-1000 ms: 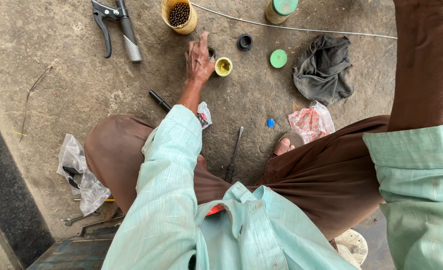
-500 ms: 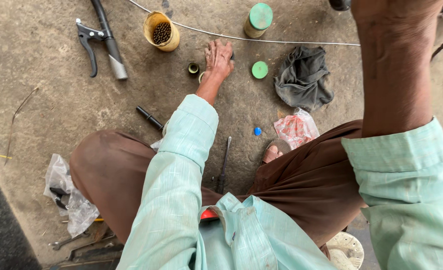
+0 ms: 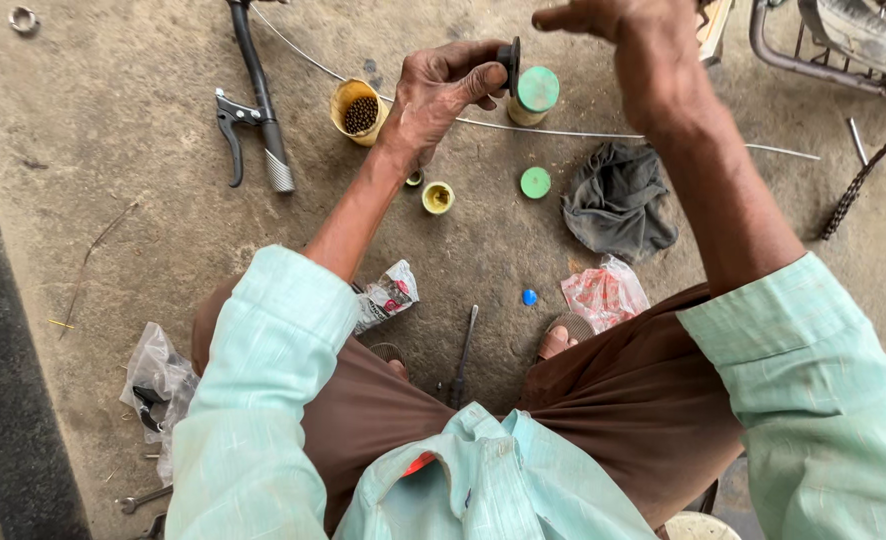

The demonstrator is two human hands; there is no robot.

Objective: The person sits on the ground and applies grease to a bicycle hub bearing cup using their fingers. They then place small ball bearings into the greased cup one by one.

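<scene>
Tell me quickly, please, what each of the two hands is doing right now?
Left hand: closed, pinching a small dark round metal part between thumb and fingers.
Right hand: raised beside it, fingers curled; whether it holds anything cannot be told.

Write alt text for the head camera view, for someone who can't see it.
Seen from above, a person squatting on a concrete floor holds a small black ring in the left hand, with the right hand raised beside it. Below lie a cup of beads, green-lidded jar, dark rag and cutters.
</scene>
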